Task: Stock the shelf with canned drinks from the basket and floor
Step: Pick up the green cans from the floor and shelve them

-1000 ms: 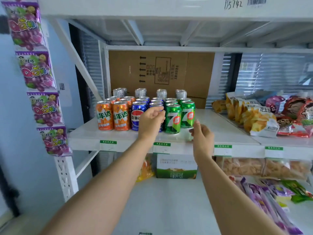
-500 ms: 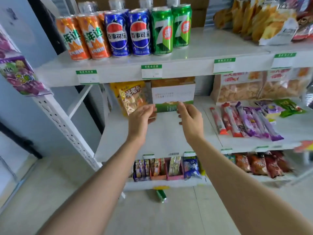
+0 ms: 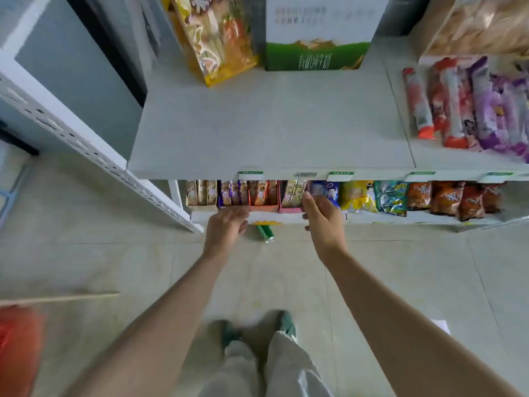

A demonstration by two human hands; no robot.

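Observation:
A green can (image 3: 265,233) lies on its side on the tiled floor, just in front of the bottom shelf edge. My left hand (image 3: 227,227) hangs above the floor just left of the can, fingers relaxed and holding nothing. My right hand (image 3: 322,216) hovers to the right of the can in front of the lowest shelf, fingers loosely curled and empty. An orange-red basket (image 3: 17,348) shows blurred at the lower left edge. The can shelf above is out of view.
The grey middle shelf (image 3: 272,124) carries a yellow snack bag (image 3: 217,35), a green-and-white carton (image 3: 317,32) and wrapped snack bars (image 3: 469,101). The bottom shelf holds small boxes and snack bags (image 3: 392,197). A perforated white upright (image 3: 86,138) slants at left. My feet (image 3: 257,330) stand below.
My view has tipped from the can shelf down to the floor. Both hands dropped from the top shelf to either side of the green can lying on the floor.

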